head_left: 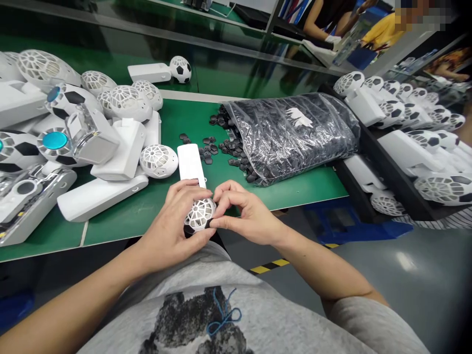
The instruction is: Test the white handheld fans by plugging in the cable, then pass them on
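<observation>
Near the bench's front edge, my left hand (167,223) is wrapped round the ball-shaped head (200,214) of a white device. This head has an open white lattice and a few black patches along its lower side. Its oblong white body (190,162) points away from me over the green bench. My right hand (245,211) is closed at the head's right side, thumb and fingertips pinching a small black panel piece (208,223) against it. The fingers partly hide that piece. Loose black pentagon pieces (208,153) lie just beyond the device.
A clear plastic bag (295,140) full of black pieces lies to the right, spilling at its mouth. White devices (118,147) are piled at left; one finished-looking device (180,69) lies behind. Black trays (387,172) of devices stand right. Co-workers (328,22) sit beyond.
</observation>
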Motion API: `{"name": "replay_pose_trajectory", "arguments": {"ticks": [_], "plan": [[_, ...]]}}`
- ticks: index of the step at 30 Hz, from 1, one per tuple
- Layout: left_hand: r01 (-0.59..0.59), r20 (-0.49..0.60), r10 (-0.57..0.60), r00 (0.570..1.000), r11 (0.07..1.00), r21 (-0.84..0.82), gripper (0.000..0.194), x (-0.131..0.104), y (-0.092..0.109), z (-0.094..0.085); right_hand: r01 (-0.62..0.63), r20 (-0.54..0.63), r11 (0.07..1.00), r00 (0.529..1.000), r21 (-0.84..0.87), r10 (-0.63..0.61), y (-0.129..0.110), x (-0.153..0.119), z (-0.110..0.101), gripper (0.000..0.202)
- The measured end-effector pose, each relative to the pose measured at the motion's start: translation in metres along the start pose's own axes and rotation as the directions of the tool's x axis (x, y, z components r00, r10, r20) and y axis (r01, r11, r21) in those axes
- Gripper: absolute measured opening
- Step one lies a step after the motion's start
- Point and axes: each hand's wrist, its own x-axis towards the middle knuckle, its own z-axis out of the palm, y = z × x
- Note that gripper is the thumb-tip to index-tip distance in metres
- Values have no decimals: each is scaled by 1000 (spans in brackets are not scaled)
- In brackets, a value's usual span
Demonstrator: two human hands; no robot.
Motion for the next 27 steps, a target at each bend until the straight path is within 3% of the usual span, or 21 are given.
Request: {"name": "replay_pose_trajectory", "arguments": {"ticks": [9, 12, 13, 15, 18, 21, 23, 24, 27], "plan": [[2, 2, -2, 1000, 1000, -13, 39, 0, -1, -3, -153, 109, 983, 984, 99, 142, 2, 10, -5, 19], [5, -19, -5, 1000, 1000, 8, 40, 0, -3, -2, -46, -109, 980, 994, -196, 24, 10, 24, -24, 8], [2, -27, -1, 1000, 1000, 13, 40, -1, -4, -2, -36, -200, 925, 979, -377, -43, 13, 29, -32, 7], [-17, -49, 18, 999, 1000, 23, 41, -2, -6, -2, -92, -261, 710, 956, -698, -133, 20, 41, -44, 11], [-41, -73, 43, 996, 999, 16, 36, -3, -7, -3, -100, -141, 393, 987, -914, -77, 29, 54, -53, 18], [-31, -46, 32, 998, 999, 7, 33, -6, -6, -7, -15, -23, 230, 999, -973, -32, 31, 60, -53, 24], [52, -62, -49, 997, 997, 55, 38, -9, -4, -10, -6, -22, 254, 998, -967, -61, 24, 58, -50, 23], [111, -80, -105, 991, 991, 77, 41, -11, -4, -11, -12, -44, 336, 995, -942, -91, 19, 55, -47, 21], [224, -104, -219, 970, 974, 44, 43, -16, -4, -17, 29, -80, 756, 991, -654, -108, -2, 40, -34, 12]]}}
